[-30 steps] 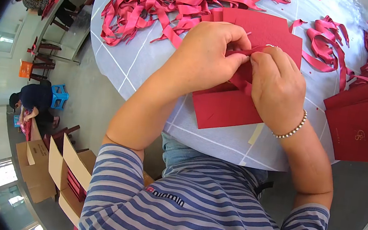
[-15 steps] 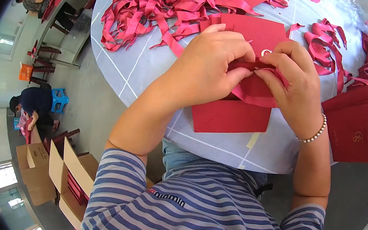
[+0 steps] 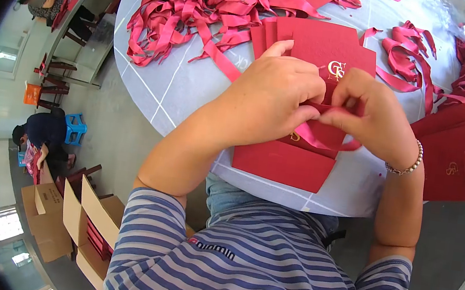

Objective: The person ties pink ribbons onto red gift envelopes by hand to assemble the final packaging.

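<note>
Evidently, the left hand [image 3: 285, 99] and right hand [image 3: 374, 117], equally near, pinch a red ribbon [image 3: 351, 145] with closed fingertips, nine-to-three o'clock between them; its loop sags toward six, above red paper [image 3: 282, 166] on the tabletop [image 3: 152, 87].

Left hand [image 3: 283, 96] and right hand [image 3: 374, 117] close together, thumbs nearly tip to tip, fingers curled in pinches; one left finger raised; left forearm [image 3: 189, 142] slanting inward, right forearm [image 3: 401, 205] steeper
</note>
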Demonstrator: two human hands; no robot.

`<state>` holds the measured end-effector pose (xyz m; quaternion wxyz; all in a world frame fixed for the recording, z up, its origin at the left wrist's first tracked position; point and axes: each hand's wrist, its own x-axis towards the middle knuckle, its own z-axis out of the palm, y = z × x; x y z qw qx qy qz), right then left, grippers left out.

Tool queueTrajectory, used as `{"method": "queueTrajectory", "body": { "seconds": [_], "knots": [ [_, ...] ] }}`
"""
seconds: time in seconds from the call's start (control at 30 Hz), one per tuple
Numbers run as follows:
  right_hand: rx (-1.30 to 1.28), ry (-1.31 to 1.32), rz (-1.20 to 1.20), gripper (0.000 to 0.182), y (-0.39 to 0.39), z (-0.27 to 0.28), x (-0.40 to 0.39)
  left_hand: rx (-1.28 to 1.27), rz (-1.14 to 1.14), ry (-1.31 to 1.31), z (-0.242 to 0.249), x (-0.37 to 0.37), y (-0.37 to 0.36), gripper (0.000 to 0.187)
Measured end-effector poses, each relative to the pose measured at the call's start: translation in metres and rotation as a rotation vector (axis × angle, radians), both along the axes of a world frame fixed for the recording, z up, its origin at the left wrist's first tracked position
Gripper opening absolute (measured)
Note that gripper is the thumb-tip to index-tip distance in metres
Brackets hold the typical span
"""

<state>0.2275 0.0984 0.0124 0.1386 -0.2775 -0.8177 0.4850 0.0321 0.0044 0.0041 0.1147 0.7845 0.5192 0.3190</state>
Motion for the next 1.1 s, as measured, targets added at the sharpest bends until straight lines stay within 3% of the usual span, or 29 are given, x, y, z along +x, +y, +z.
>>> {"method": "queueTrajectory", "body": {
  "seconds": [0.03, 0.1, 0.27, 0.4, 0.47, 0.5, 0.6, 0.83, 1.07, 1.1],
  "knots": [
    [-0.003, 0.001, -0.005, 0.025, 0.000, -0.003, 0.001, 0.002, -0.016, 0.002, 0.001, 0.000, 0.000, 0.016],
    [0.234, 0.011, 0.129, 0.023, 0.000, -0.010, 0.002, -0.029, -0.037, 0.004, 0.001, -0.001, -0.001, 0.015],
    [0.188, 0.030, 0.105, 0.023, -0.003, -0.010, -0.001, -0.065, -0.107, -0.007, 0.002, -0.005, 0.001, 0.015],
    [0.139, 0.080, 0.177, 0.024, 0.004, -0.012, 0.003, 0.067, -0.139, 0.003, 0.003, -0.002, 0.000, 0.015],
    [-0.139, 0.004, 0.217, 0.028, 0.013, -0.008, 0.006, 0.094, -0.171, -0.004, 0.003, -0.001, -0.001, 0.015],
    [-0.231, 0.127, 0.212, 0.031, 0.013, -0.014, 0.006, 0.102, -0.153, -0.010, 0.003, 0.000, -0.001, 0.015],
    [-0.396, 0.091, 0.214, 0.029, 0.015, -0.013, 0.006, 0.072, -0.151, -0.048, 0.001, -0.003, 0.000, 0.017],
    [-0.489, 0.114, 0.155, 0.022, 0.015, -0.022, 0.004, -0.065, -0.146, -0.088, 0.001, -0.005, 0.000, 0.020],
    [-0.874, 0.298, -0.047, 0.018, 0.007, -0.020, 0.001, -0.074, -0.198, -0.201, 0.003, -0.010, 0.002, 0.019],
    [-0.942, 0.337, -0.117, 0.018, 0.007, -0.021, 0.000, -0.101, -0.308, -0.259, 0.006, -0.010, 0.001, 0.019]
  ]
}}
